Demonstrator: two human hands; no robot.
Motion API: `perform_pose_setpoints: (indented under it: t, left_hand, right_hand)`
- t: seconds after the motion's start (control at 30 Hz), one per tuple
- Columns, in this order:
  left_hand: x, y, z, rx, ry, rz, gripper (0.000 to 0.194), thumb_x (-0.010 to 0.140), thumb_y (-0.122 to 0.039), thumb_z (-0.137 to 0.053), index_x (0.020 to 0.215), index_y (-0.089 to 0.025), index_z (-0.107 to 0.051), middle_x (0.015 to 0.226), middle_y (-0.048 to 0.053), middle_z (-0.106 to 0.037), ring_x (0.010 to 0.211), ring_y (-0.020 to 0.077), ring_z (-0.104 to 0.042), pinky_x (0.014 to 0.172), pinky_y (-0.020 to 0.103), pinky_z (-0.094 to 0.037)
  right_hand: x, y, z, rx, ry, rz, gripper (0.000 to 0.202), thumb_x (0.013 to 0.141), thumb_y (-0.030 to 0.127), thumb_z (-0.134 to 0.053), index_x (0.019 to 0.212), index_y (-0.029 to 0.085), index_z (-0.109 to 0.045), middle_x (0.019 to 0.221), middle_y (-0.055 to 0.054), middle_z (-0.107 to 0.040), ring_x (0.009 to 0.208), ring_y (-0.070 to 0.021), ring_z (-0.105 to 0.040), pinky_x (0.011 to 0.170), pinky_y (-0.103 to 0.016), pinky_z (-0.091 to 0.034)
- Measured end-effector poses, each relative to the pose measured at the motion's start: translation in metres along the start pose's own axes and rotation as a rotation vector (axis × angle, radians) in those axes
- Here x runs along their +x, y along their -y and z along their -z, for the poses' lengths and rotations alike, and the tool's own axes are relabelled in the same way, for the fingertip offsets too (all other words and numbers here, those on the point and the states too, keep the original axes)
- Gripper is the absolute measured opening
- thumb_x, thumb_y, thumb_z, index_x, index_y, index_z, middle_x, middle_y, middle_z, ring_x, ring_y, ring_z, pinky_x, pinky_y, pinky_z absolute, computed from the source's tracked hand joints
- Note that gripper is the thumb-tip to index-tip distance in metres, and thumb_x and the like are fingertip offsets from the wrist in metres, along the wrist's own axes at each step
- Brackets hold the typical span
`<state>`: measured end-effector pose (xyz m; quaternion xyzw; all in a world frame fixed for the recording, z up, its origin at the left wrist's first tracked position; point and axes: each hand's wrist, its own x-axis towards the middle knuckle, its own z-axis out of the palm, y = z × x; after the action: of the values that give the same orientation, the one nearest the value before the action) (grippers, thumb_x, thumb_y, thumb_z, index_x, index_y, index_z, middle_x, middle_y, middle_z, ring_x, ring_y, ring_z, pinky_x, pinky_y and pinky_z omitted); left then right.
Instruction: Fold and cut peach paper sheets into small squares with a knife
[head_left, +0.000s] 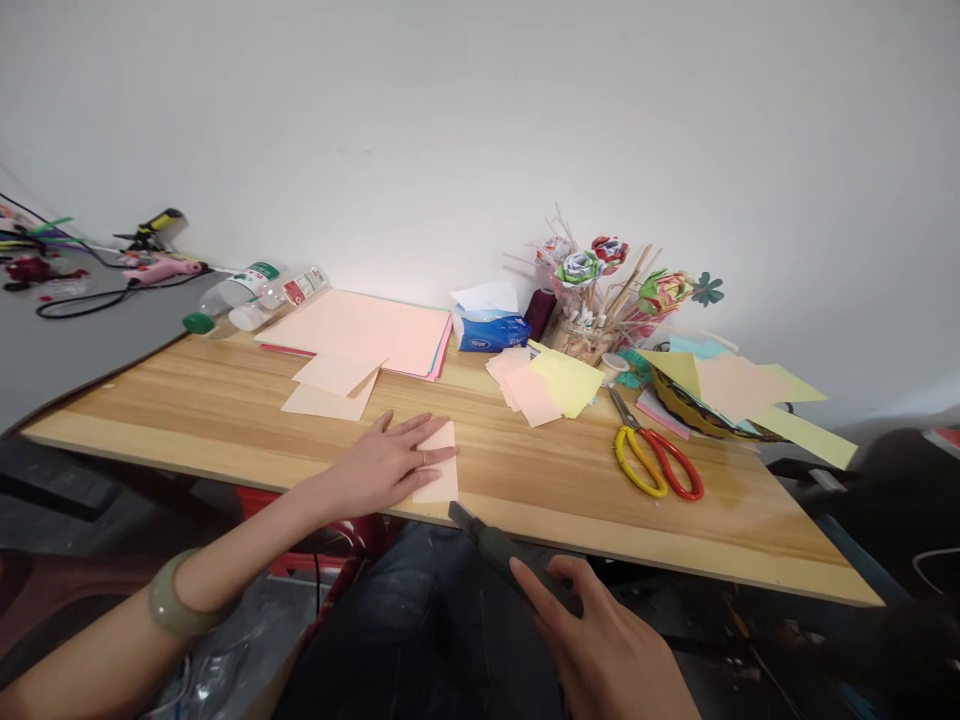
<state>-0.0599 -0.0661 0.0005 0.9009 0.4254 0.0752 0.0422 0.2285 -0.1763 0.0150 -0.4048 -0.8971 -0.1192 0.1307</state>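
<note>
My left hand lies flat with its fingers spread on a small pale pink sheet of paper, pressing it to the tabletop near the front edge. Part of the sheet is hidden under the fingers. In my right hand is a utility knife with a dark green handle. Its short blade points up and left, by the sheet's lower right corner at the table edge. From this view I cannot tell whether the blade touches the paper.
Scissors with yellow and red handles lie to the right. Behind are loose paper squares, a paper stack, a tissue pack, paper flowers in a jar and a paper-filled basket. Plastic bottles lie back left.
</note>
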Motion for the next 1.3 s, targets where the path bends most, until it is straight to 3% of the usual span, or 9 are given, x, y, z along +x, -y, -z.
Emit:
perform_pose_setpoints:
  t: [0.37, 0.9, 1.3]
  left_hand:
    - [0.0004, -0.0053, 0.0022, 0.028, 0.009, 0.007, 0.041, 0.098, -0.048, -0.027, 0.135, -0.037, -0.041, 0.150, 0.007, -0.027, 0.137, 0.0283, -0.025, 0.103, 0.060, -0.022]
    - [0.0006, -0.0053, 0.0031, 0.023, 0.042, 0.013, 0.043, 0.097, -0.050, -0.026, 0.136, -0.036, -0.040, 0.151, 0.006, -0.022, 0.138, 0.0275, -0.024, 0.104, 0.061, -0.020]
    - [0.0003, -0.0042, 0.0015, 0.020, 0.018, 0.008, 0.043, 0.097, -0.051, -0.027, 0.135, -0.037, -0.041, 0.151, 0.005, -0.023, 0.138, 0.0269, -0.025, 0.106, 0.058, -0.019]
  right_hand:
    - [0.0000, 0.0022, -0.0017, -0.068, 0.018, -0.010, 0.053, 0.076, 0.003, -0.033, 0.124, 0.020, -0.050, 0.097, -0.013, -0.060, 0.064, -0.0156, -0.064, 0.048, -0.024, -0.051]
    - [0.0028, 0.0032, 0.0017, -0.080, -0.002, -0.009, 0.066, 0.062, -0.001, -0.034, 0.124, 0.018, -0.047, 0.095, -0.013, -0.060, 0.067, -0.0165, -0.064, 0.049, -0.024, -0.052]
    - [0.0082, 0.0032, -0.0056, -0.042, 0.028, -0.039, 0.052, 0.079, 0.004, -0.034, 0.127, 0.017, -0.047, 0.100, -0.014, -0.057, 0.069, -0.0175, -0.064, 0.052, -0.028, -0.053]
